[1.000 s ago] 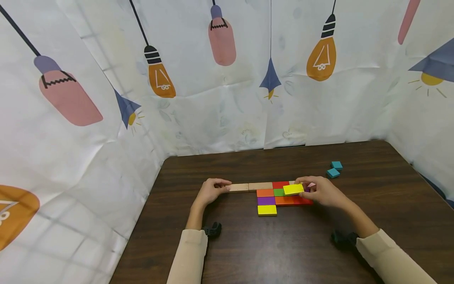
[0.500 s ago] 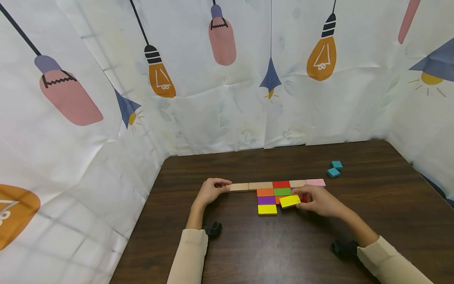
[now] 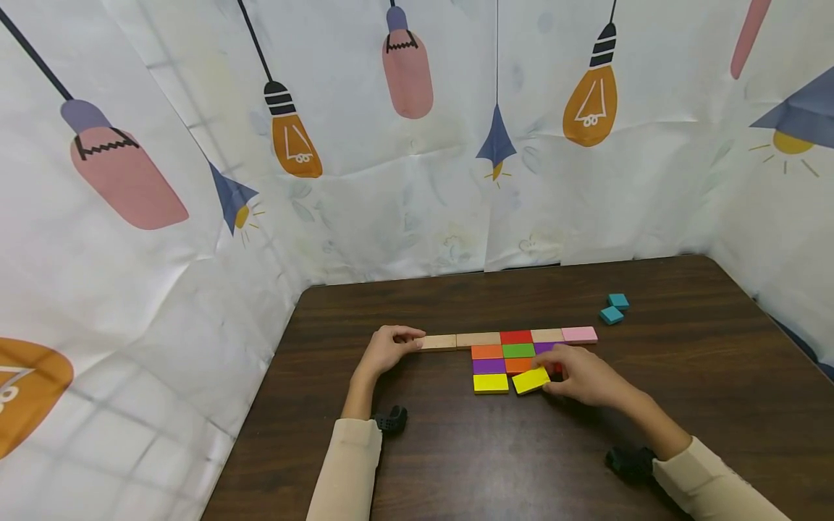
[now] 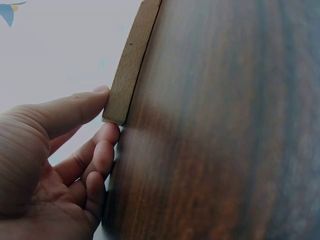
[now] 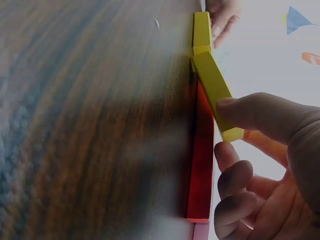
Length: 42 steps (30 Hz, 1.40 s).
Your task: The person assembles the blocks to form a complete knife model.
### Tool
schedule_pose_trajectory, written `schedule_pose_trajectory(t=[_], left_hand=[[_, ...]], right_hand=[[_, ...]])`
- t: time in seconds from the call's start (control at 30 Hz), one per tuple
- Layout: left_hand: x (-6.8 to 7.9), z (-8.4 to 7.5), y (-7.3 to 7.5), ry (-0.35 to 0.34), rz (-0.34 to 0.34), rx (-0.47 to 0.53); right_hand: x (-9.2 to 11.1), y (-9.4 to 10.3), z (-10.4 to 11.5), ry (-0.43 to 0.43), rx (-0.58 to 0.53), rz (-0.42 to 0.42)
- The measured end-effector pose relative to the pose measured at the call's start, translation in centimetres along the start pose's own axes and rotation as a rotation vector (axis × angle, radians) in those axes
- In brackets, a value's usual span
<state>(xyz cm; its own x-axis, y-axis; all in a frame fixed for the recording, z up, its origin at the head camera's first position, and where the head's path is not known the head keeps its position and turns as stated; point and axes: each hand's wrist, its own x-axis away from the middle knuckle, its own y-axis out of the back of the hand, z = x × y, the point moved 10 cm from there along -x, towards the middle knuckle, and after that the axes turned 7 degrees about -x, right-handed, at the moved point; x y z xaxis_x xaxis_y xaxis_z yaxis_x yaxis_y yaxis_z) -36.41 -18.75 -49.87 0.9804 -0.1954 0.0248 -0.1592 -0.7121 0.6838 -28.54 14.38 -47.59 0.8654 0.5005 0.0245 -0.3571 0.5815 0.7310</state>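
Observation:
My right hand point(image 3: 583, 376) pinches a yellow wooden block point(image 5: 215, 90) by its right end. In the right wrist view this block is tilted, its lower end close to another yellow block point(image 3: 491, 383) lying flat. Behind it lie a purple block point(image 3: 489, 366), an orange block point(image 3: 487, 352), a green block point(image 3: 518, 351) and another orange block point(image 3: 517, 366). A red block point(image 5: 201, 165) is partly hidden behind the right hand in the head view. My left hand point(image 3: 384, 352) grips the left end of a plain wood block point(image 4: 131, 65) with thumb and fingers, other fingers curled below.
A back row continues rightward with another plain block point(image 3: 478, 339), a red block point(image 3: 516, 337) and a pink block point(image 3: 580, 335). Two teal blocks point(image 3: 612, 315) lie farther back on the brown table point(image 3: 456, 463). A patterned curtain point(image 3: 417, 195) surrounds the table's far side.
My right hand has brought the yellow block toward me and down, from above the green block to beside the flat yellow one. The left hand has stayed put.

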Motion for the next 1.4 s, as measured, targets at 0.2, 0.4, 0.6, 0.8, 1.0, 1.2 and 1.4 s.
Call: schedule_pose_trajectory(t=[0.2,0.4,0.6,0.8,1.0,1.2,1.4], left_hand=[[-0.03,0.05,-0.05,0.002,0.004,-0.005],[0.05,-0.04,0.06,-0.006,0.004,-0.005],[0.12,0.17,0.02,0.007,0.003,-0.005],[0.05,0.22,-0.08,0.01,0.002,0.002],[-0.04,0.11,-0.07,0.014,0.0,0.008],[-0.17,0.33,-0.1,0.019,-0.009,0.006],[-0.17,0.42,-0.13,0.03,-0.007,0.012]], right_hand=[[-0.04,-0.33,-0.08,-0.001,0.023,0.01],[-0.22,-0.6,-0.24,-0.034,0.033,0.013],[-0.42,-0.81,-0.28,-0.051,0.044,0.011],[-0.55,-0.9,-0.41,-0.068,0.03,0.013],[-0.53,-0.72,-0.14,-0.058,0.033,0.004],[-0.55,-0.64,0.29,-0.034,0.035,-0.005],[-0.72,-0.76,0.39,-0.036,0.027,0.001]])
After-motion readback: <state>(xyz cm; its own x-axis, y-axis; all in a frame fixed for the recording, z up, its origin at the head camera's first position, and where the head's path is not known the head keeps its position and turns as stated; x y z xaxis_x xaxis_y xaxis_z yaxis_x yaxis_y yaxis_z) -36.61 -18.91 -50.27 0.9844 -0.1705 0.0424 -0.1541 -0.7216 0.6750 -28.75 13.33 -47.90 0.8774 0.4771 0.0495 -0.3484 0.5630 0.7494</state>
